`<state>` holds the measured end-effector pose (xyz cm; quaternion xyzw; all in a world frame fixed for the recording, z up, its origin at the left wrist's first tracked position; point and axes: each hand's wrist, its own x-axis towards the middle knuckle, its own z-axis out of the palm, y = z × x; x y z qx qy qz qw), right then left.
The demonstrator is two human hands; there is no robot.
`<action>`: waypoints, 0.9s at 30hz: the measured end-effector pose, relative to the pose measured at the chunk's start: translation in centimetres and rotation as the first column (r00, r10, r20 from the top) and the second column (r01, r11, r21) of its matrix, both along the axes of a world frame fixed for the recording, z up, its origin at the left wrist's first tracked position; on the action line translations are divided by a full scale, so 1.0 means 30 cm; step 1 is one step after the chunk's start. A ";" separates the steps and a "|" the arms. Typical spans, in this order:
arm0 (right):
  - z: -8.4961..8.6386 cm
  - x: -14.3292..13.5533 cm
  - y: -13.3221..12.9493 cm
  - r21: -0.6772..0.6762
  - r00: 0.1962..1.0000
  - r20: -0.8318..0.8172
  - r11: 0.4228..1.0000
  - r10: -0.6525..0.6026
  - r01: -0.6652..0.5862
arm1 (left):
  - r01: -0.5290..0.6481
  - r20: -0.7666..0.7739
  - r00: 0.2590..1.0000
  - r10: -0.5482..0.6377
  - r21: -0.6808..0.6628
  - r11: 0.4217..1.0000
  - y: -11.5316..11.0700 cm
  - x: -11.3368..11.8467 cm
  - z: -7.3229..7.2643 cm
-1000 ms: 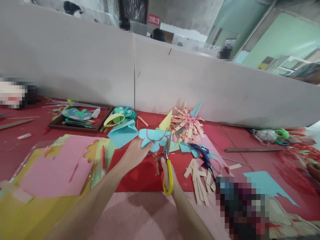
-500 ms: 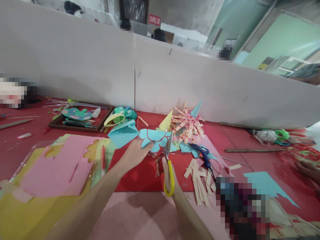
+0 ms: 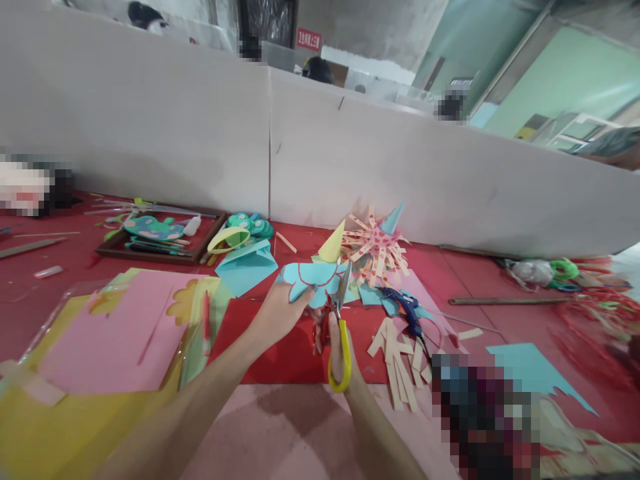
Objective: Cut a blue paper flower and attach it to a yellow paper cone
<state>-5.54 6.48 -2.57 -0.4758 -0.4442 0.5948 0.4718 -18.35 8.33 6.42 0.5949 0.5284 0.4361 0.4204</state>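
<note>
My left hand (image 3: 287,308) pinches a piece of light blue paper (image 3: 307,273) with scalloped edges and reddish outlines drawn on it. Yellow-handled scissors (image 3: 340,360) are in my right hand (image 3: 334,340), their blades pointing up and away at the paper's right edge. Both hands are above a red sheet (image 3: 270,350). Just beyond the paper stands a yellow paper cone (image 3: 333,243). Behind it to the right is a spiky pink craft piece (image 3: 375,243) with a blue cone on top. Part of my right hand's fingers is hidden behind the scissors.
A blue glue gun (image 3: 407,307) and loose wooden strips (image 3: 397,367) lie to the right. On the left are pink sheets (image 3: 115,340) and a brown tray (image 3: 150,253) of tools. Folded blue paper (image 3: 247,267) lies near my left hand. A white partition (image 3: 350,153) stands behind.
My left hand and the blue paper have shifted slightly right, and the scissors have moved a little right with them. At the far right, another person's hand has left the red strands.
</note>
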 end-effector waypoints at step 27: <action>0.003 0.004 -0.011 -0.070 0.998 -0.053 0.997 0.039 -0.042 | -0.119 -0.094 0.988 0.121 0.027 0.992 0.012 -0.050 0.035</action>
